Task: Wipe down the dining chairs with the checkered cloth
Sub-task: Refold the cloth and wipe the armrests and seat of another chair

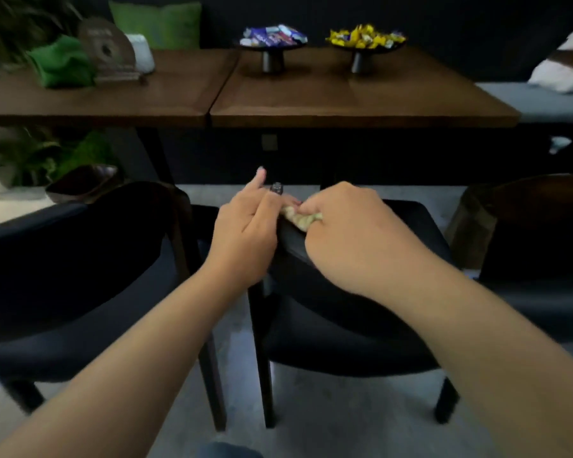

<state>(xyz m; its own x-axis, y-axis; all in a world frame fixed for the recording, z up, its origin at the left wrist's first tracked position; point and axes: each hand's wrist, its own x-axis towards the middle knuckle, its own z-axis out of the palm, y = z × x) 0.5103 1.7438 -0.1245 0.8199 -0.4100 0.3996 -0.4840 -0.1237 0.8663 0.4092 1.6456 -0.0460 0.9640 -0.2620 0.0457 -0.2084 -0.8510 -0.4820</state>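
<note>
The right hand grips the bunched pale checkered cloth on the top rail of the dark upholstered wooden dining chair, where the left hand rests with relaxed fingers.

Both hands are on the top edge of the middle dark chair. The right hand has the cloth bunched up in its fingers against the chair's backrest, and the left hand sits just beside it, index finger sticking up. Beyond the chair, a wooden table holds two candy dishes.
</note>
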